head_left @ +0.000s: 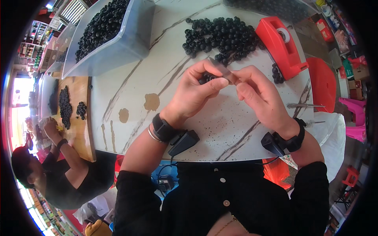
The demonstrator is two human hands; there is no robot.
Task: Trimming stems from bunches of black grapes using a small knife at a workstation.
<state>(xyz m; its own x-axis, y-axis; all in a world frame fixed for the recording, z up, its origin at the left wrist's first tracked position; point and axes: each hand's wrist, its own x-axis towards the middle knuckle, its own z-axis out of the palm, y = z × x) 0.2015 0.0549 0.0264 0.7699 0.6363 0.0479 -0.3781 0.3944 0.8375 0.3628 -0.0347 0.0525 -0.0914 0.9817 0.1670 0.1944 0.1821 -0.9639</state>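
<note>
My left hand (pixel 193 88) is closed, with dark round beads (pixel 205 78) partly visible inside the curled fingers. Between its thumb and forefinger runs a narrow grey-brown strip (pixel 220 69), which looks like tape. My right hand (pixel 258 92) pinches the strip's near end between thumb and fingertips. Both hands are close together above the marble-patterned table (pixel 189 129). Just beyond them lies a loose pile of black beads with holes (pixel 220 37). To its right stands a red tape dispenser (pixel 289 53) with a roll of tape (pixel 283 34). A small bead cluster (pixel 278 75) lies beside the dispenser.
A clear plastic bin (pixel 130 47) full of black beads stands at the back left. Thin pointed tools (pixel 305 105) lie at the right edge. Brown stains (pixel 151 101) mark the tabletop. On the left, another person (pixel 67 169) works at a wooden table (pixel 80 129) with beads.
</note>
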